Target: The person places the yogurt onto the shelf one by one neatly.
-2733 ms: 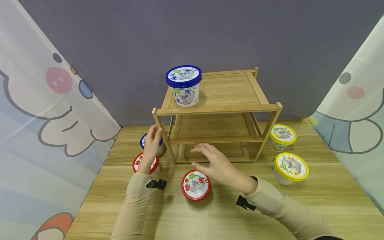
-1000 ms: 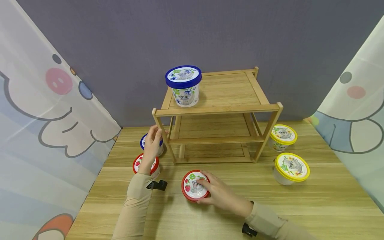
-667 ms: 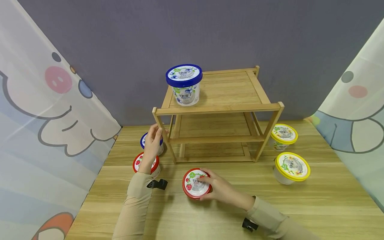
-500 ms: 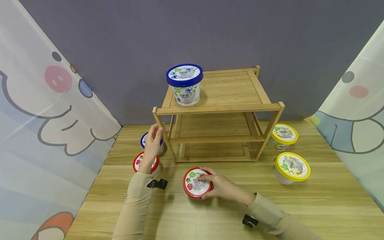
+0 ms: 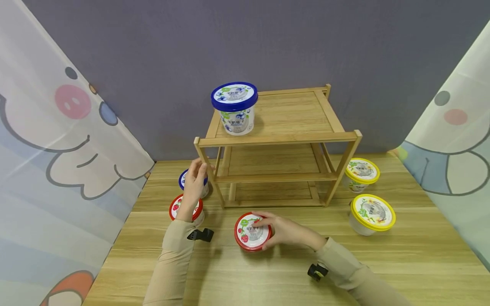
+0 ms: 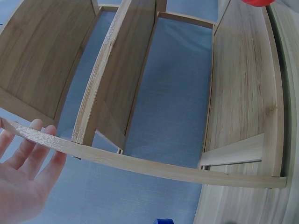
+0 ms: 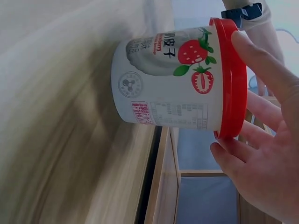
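Note:
My right hand (image 5: 287,231) grips a strawberry tub (image 5: 250,233) by its red lid, thumb on the near side and fingers at the far side. In the right wrist view the white tub (image 7: 173,79) shows its strawberry label, its base close to the tabletop; whether it touches cannot be told. Around the front left post of a three-tier wooden shelf (image 5: 275,138) my left hand (image 5: 194,182) has its fingers, whose tips (image 6: 58,158) lie behind the post in the left wrist view. A blueberry tub with a blue lid (image 5: 234,108) stands on the top tier's left.
Left of the shelf, another red-lidded tub (image 5: 177,207) and a blue-lidded tub (image 5: 183,179) sit partly behind my left arm. Two yellow-lidded tubs, one farther back (image 5: 361,170) and one nearer (image 5: 372,212), stand right of the shelf on the wooden table (image 5: 237,284).
My right hand has come down from above the strawberry tub and taken hold of its lid. The tub has since shifted slightly toward the shelf and right. The left hand stays put.

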{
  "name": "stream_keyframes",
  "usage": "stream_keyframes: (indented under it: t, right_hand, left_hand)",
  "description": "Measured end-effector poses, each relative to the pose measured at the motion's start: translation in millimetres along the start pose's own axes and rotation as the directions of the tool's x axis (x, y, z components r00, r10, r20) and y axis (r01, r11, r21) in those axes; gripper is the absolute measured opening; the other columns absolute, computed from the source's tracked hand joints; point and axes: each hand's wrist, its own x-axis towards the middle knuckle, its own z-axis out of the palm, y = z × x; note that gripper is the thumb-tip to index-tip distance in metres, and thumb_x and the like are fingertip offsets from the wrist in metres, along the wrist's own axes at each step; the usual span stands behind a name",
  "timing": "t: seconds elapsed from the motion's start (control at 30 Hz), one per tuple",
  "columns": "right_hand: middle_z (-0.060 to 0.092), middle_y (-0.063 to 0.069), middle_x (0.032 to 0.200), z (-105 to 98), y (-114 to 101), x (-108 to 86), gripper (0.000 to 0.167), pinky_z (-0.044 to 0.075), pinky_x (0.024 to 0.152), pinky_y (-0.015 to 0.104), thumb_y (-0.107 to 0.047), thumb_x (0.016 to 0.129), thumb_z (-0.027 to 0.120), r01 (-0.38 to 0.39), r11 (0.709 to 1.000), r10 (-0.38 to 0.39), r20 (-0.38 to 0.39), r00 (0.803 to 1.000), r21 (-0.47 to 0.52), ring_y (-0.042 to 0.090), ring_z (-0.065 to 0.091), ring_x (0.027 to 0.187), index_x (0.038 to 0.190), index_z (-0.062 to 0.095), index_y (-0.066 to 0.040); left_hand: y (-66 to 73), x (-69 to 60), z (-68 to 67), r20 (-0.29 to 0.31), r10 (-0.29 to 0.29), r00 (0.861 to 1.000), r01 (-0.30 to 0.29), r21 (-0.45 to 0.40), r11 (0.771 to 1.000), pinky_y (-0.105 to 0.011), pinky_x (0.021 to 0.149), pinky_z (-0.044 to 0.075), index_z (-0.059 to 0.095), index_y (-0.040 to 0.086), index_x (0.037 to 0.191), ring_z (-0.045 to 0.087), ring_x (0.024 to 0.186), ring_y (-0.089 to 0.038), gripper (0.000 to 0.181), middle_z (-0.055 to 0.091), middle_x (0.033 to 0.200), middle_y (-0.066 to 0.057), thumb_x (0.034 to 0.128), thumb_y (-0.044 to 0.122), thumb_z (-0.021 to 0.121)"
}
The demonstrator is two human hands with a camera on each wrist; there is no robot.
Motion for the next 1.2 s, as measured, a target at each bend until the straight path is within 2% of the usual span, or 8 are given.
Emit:
stream_keyframes:
  t: [0.13,0.3,0.43,0.57,0.73,0.9,1.1,1.2]
  right_hand:
    - [0.031,0.009,0.140,0,-3,-0.3,0.061,0.036,0.094,0.041,-0.030,0.065,0.078,-0.013,1.000,0.013,-0.008,1.000,0.006,0.028,0.037,0.122,0.119,0.056,-0.010]
    - [0.026,0.017,0.141,8,-7,-5.3,0.067,0.036,0.090,0.050,-0.034,0.069,0.075,-0.053,0.997,0.060,-0.124,0.990,0.055,0.037,0.035,0.121,0.125,0.049,-0.009]
    - [0.029,0.021,0.136,19,-10,-9.6,0.059,0.038,0.087,0.052,-0.033,0.074,0.071,-0.072,0.994,0.091,-0.234,0.968,0.085,0.040,0.039,0.117,0.122,0.049,-0.008]
    - [0.032,0.019,0.134,28,-13,-12.4,0.055,0.037,0.087,0.053,-0.032,0.076,0.070,-0.095,0.989,0.126,-0.293,0.948,0.117,0.040,0.041,0.114,0.121,0.050,-0.007]
    - [0.026,0.021,0.138,36,-14,-14.1,0.072,0.040,0.086,0.050,-0.036,0.070,0.073,-0.134,0.985,0.161,-0.289,0.944,0.111,0.040,0.040,0.116,0.128,0.044,-0.006]
    - [0.024,0.022,0.139,41,-12,-13.5,0.082,0.041,0.086,0.047,-0.034,0.067,0.076,-0.124,0.989,0.144,-0.285,0.948,0.085,0.038,0.041,0.116,0.132,0.039,-0.002]
    - [0.027,0.020,0.139,40,-9,-12.9,0.082,0.040,0.087,0.047,-0.034,0.066,0.077,-0.098,0.993,0.114,-0.291,0.950,0.070,0.037,0.042,0.115,0.132,0.039,-0.004]
    - [0.024,0.022,0.139,41,-7,-12.3,0.083,0.041,0.085,0.049,-0.032,0.065,0.077,-0.106,0.991,0.126,-0.279,0.952,0.087,0.039,0.042,0.114,0.133,0.038,-0.007]
  left_hand:
    - [1.1,-0.7,-0.9,0.000,-0.003,1.000,0.003,0.007,1.000,-0.030,0.077,0.040,0.046,0.001,0.117,0.052,0.095,-0.026,0.028,0.060,0.088,0.010,0.0958,0.017,0.037]
    - [2.0,-1.4,-1.0,0.002,-0.009,1.000,0.009,-0.005,1.000,-0.027,0.076,0.040,0.046,0.000,0.117,0.051,0.097,-0.030,0.028,0.060,0.087,0.011,0.0958,0.017,0.037]
    - [1.2,-0.4,-1.1,0.004,-0.006,1.000,0.006,-0.004,1.000,-0.027,0.077,0.040,0.046,-0.001,0.117,0.050,0.098,-0.034,0.028,0.060,0.088,0.009,0.0958,0.016,0.037]
    - [2.7,-0.3,-0.8,0.005,-0.007,1.000,0.007,-0.015,1.000,-0.028,0.078,0.041,0.046,0.000,0.118,0.050,0.098,-0.035,0.028,0.061,0.090,0.001,0.0956,0.014,0.037]
    - [3.0,-0.8,-0.4,-0.002,-0.014,1.000,0.014,-0.011,1.000,-0.029,0.078,0.042,0.046,0.000,0.119,0.051,0.098,-0.034,0.028,0.060,0.093,-0.010,0.0955,0.011,0.037]
    - [1.4,-0.5,-0.1,0.000,-0.002,1.000,0.002,0.008,1.000,-0.027,0.077,0.041,0.046,-0.001,0.118,0.052,0.096,-0.028,0.028,0.056,0.098,-0.026,0.0958,0.013,0.036]
    - [-0.2,-0.8,-0.3,0.004,0.023,1.000,-0.023,0.013,1.000,-0.027,0.075,0.040,0.046,-0.001,0.117,0.052,0.092,-0.023,0.028,0.054,0.098,-0.030,0.0959,0.016,0.037]
    - [-0.5,-1.0,-0.3,0.003,0.029,1.000,-0.029,0.021,0.999,-0.026,0.074,0.040,0.046,0.000,0.116,0.052,0.091,-0.020,0.029,0.054,0.097,-0.029,0.0960,0.018,0.037]
